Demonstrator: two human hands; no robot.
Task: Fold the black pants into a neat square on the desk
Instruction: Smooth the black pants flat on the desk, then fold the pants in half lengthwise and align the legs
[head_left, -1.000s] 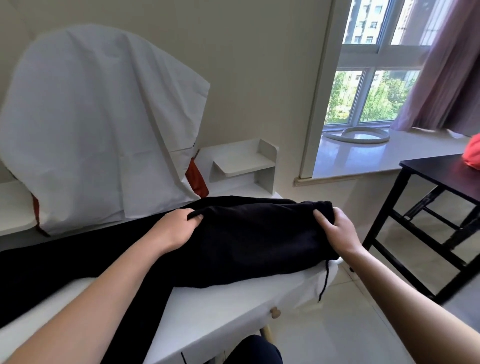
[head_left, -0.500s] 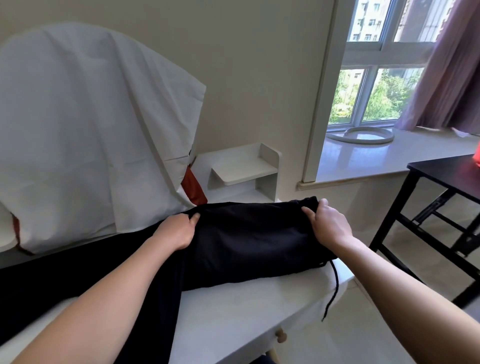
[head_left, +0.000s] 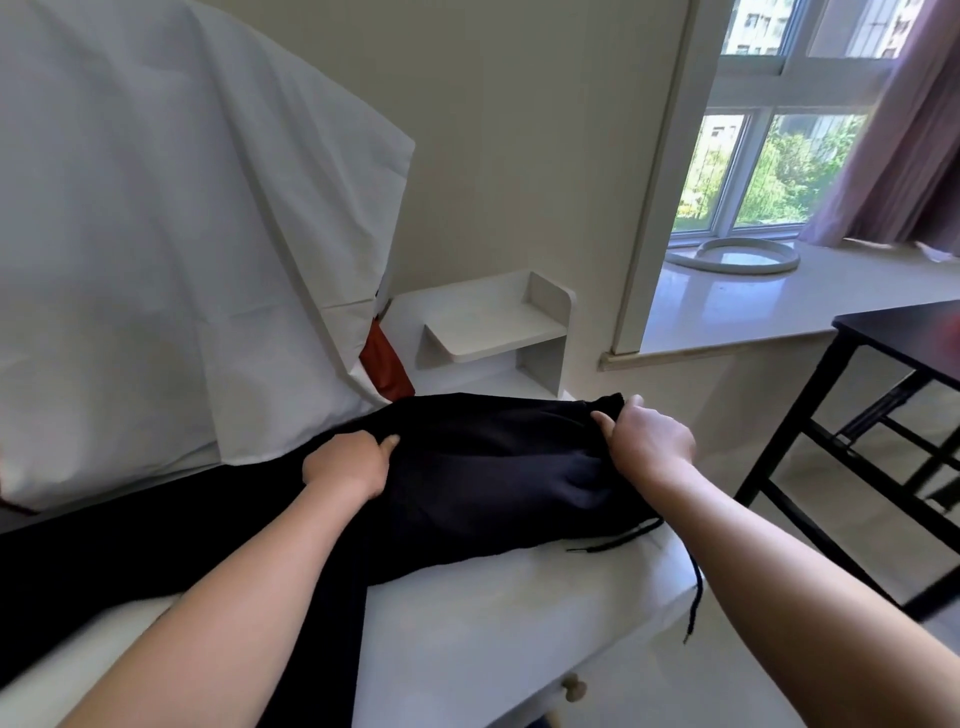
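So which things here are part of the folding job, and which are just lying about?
In the job:
black pants
white desk
left hand
right hand

Lying about:
white sheet
small white shelf
dark side table
white ring on the sill

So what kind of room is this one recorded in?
Probably a bedroom or study at home: a white desk with a small shelf against the wall, a window with a pink curtain, and black pants being folded.
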